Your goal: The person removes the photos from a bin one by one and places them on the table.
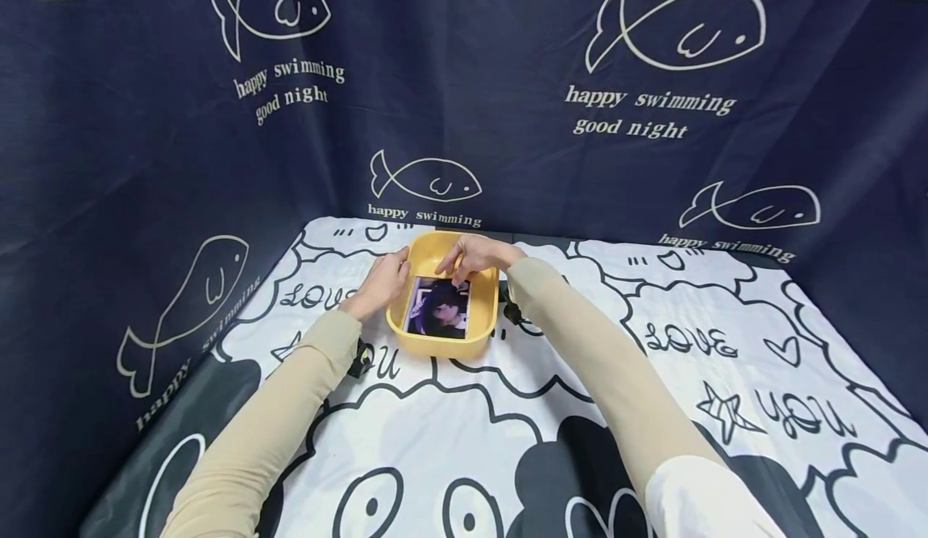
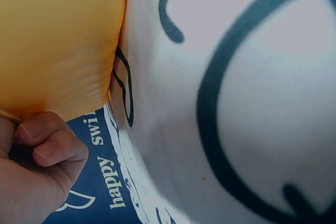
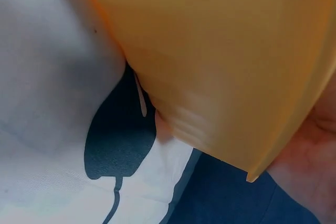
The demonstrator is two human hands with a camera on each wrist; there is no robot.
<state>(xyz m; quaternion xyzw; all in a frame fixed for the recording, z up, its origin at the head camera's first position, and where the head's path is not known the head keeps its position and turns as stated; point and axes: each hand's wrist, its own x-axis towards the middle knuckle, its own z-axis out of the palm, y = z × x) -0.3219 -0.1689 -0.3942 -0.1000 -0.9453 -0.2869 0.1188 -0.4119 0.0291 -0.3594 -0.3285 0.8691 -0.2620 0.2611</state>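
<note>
A yellow plastic basin [image 1: 444, 346] with rounded corners stands on the bed-like surface. Inside it lies a photo print [image 1: 438, 308] of a dark-haired figure in dark clothes. My left hand [image 1: 380, 282] grips the basin's left rim; the left wrist view shows its curled fingers [image 2: 58, 148] against the yellow wall. Over the right rim reaches my right hand [image 1: 474, 256], fingers pointing down and spread apart, one fingertip at the photo's upper right edge. In the right wrist view the basin wall [image 3: 210, 66] hides those fingertips.
White cloth [image 1: 420, 425] with black cartoon outlines and lettering covers the surface. Dark blue curtains [image 1: 507, 55] with fish drawings hang behind and at both sides, close beyond the basin. Dark strap-like items [image 1: 360, 358] show near both wrists.
</note>
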